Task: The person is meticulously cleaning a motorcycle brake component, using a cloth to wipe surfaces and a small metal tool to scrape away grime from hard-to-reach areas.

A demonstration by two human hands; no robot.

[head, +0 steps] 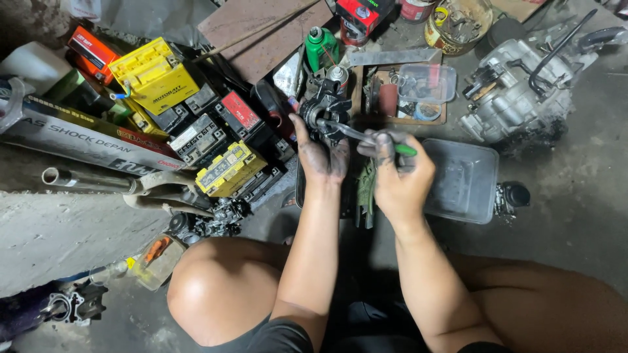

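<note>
1. Head view, looking down: a person is squatting on a concrete floor (589,216), bare knees at 7 and 5 o'clock, both forearms reaching up toward the centre.
2. The left hand (322,155), blackened with grease, is gripping a black metal engine part (325,108) just above centre, thumb pressing on its left side.
3. The right hand (397,171) is closing around a green-handled tool (373,138), whose metal shaft is pointing toward 10 o'clock and touching the part.
4. A clear plastic tray (466,180) is lying just beside the right hand at 3 o'clock.
5. A grey engine block (517,91) is sitting at 2 o'clock, well apart from the hands.
6. A green bottle (320,46) is standing at 12 o'clock, just beyond the part.
7. Yellow and black batteries (196,124) are crowding the area from 9 to 11 o'clock.
</note>
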